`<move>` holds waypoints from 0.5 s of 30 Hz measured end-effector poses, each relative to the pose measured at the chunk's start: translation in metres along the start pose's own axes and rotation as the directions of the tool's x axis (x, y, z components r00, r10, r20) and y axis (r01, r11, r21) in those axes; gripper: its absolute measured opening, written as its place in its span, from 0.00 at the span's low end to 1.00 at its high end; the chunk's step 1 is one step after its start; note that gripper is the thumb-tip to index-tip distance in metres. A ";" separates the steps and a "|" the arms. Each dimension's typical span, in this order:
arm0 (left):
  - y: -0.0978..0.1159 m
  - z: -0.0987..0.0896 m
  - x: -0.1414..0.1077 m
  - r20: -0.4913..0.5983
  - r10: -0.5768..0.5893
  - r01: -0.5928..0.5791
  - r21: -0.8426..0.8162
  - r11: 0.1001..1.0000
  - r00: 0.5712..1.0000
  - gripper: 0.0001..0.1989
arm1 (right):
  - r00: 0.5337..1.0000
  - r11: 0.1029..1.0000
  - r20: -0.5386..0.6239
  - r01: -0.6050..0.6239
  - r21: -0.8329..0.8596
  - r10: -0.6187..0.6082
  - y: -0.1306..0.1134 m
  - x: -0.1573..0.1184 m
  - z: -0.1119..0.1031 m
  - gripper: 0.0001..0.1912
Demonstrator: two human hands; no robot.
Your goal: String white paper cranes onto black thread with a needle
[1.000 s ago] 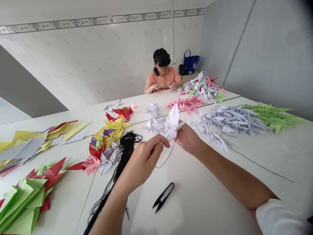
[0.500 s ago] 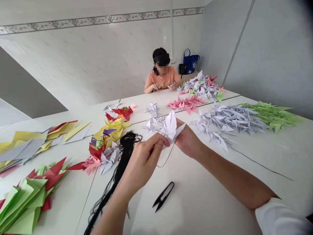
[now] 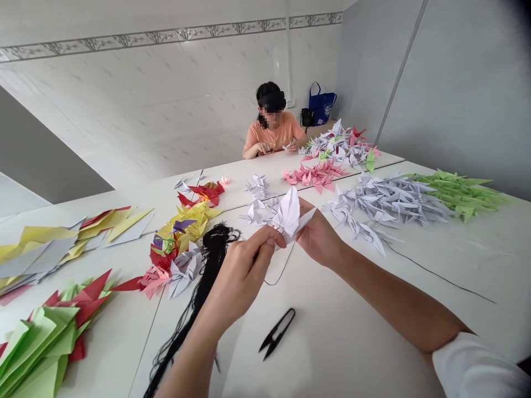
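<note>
Over the middle of the table, both my hands grip one white paper crane (image 3: 287,212). My left hand (image 3: 254,260) pinches its near left side between thumb and forefinger, with a small thin glint at the fingertips that I cannot make out. Around the right side of the crane my right hand (image 3: 317,235) is closed, its fingers partly hidden behind the paper. A dark thread (image 3: 286,268) hangs in a loop beneath the hands. Just behind, more white cranes (image 3: 258,211) lie on the table. Black thread snips (image 3: 277,334) rest nearer to me.
A hank of black thread (image 3: 203,287) lies left of my left arm. Coloured cranes (image 3: 186,226) and folded paper sheets (image 3: 45,337) spread further left. White cranes (image 3: 381,199) and green cranes (image 3: 460,193) are heaped right. Across the table sits a person (image 3: 274,132) handling a small white crane.
Both hands keep their hold on the white crane and have hardly moved. The whole view has shifted very slightly.
</note>
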State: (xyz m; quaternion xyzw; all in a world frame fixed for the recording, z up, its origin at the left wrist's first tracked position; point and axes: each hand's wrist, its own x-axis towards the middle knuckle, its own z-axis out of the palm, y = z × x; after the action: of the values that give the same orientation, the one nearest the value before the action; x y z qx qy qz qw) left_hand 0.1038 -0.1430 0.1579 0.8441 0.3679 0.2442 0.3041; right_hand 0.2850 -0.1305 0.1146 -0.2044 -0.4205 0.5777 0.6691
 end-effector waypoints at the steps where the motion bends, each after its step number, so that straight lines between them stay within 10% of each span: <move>1: 0.000 0.000 0.000 0.004 -0.003 0.003 0.003 1.000 1.000 0.14 | 1.000 1.000 -0.009 0.004 -0.009 -0.005 0.000 0.000 0.000 0.01; 15: -0.007 0.008 -0.001 -0.034 -0.069 0.066 -0.099 0.993 0.997 0.08 | 0.973 0.904 0.023 0.222 -0.366 -0.230 -0.007 -0.006 -0.001 0.04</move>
State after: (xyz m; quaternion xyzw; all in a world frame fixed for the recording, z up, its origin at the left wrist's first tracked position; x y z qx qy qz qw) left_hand 0.1044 -0.1428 0.1474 0.8106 0.3894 0.2671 0.3463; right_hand 0.2905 -0.1376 0.1175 -0.2814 -0.5345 0.4057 0.6860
